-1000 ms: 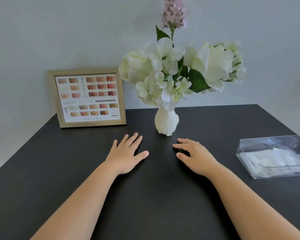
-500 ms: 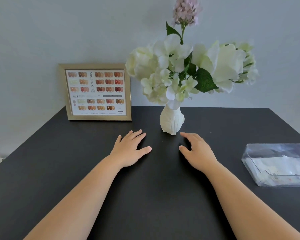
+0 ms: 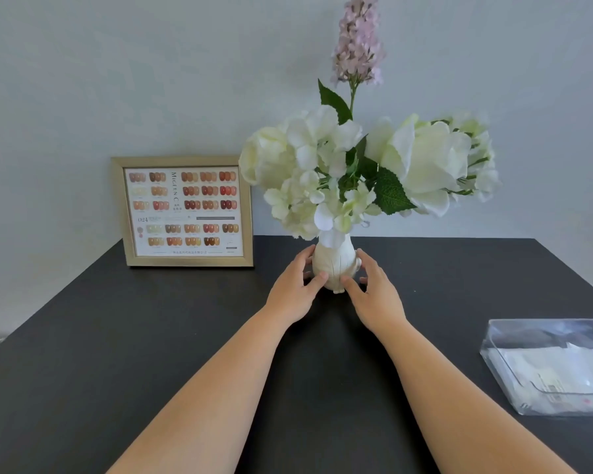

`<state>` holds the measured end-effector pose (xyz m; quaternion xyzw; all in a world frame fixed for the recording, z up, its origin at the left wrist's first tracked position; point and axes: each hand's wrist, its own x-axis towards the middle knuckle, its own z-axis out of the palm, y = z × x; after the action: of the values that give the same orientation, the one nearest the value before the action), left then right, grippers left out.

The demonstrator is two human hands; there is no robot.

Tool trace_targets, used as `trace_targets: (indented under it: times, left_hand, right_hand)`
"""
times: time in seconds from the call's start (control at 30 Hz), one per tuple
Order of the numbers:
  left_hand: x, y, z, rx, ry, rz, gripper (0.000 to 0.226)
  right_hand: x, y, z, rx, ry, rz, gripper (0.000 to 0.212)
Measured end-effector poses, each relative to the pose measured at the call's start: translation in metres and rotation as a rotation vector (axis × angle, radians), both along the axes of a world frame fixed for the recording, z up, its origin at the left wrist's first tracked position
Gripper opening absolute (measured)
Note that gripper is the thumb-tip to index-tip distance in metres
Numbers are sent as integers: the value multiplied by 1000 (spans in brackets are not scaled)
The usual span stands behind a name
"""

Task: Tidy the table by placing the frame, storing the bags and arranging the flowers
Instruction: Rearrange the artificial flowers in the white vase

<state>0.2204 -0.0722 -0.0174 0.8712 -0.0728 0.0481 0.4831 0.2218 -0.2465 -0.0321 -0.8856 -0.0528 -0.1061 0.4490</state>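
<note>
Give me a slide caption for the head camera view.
Both hands, left hand and right hand, cup the white vase of flowers.

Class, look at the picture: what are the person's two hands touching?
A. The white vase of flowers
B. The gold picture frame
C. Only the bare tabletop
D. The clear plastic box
A: the left hand and right hand cup the white vase from either side, away from the frame and the box.

1. The clear box (image 3: pixel 548 367) at the near right is cut off by the right edge; the white bags (image 3: pixel 562 367) inside blur together, so their count and print cannot be told.
2. The fingers of both hands are partly hidden behind the white vase (image 3: pixel 334 265).
3. The small print on the frame (image 3: pixel 184 212) is too fine to read.
</note>
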Motion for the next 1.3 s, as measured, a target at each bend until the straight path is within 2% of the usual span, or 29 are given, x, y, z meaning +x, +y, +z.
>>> trace_targets:
  times: [0.77, 0.97, 1.07, 1.17, 1.3]
  left_hand:
    - [52, 8, -2, 98, 13, 61, 60]
    - [47, 10, 0, 49, -2, 71, 55]
    - [38, 13, 1, 14, -31, 88, 53]
    - [29, 16, 0, -65, -12, 116, 55]
    - [14, 20, 4, -164, -6, 97, 52]
  right_hand:
    - [52, 4, 6, -71, 7, 3, 58]
    - [51, 2, 4, -65, -15, -5, 59]
    - [45, 1, 3, 6, -39, -32, 63]
    - [36, 0, 8, 185, -61, -121, 61]
    - [13, -1, 24, 399, -213, -245, 54]
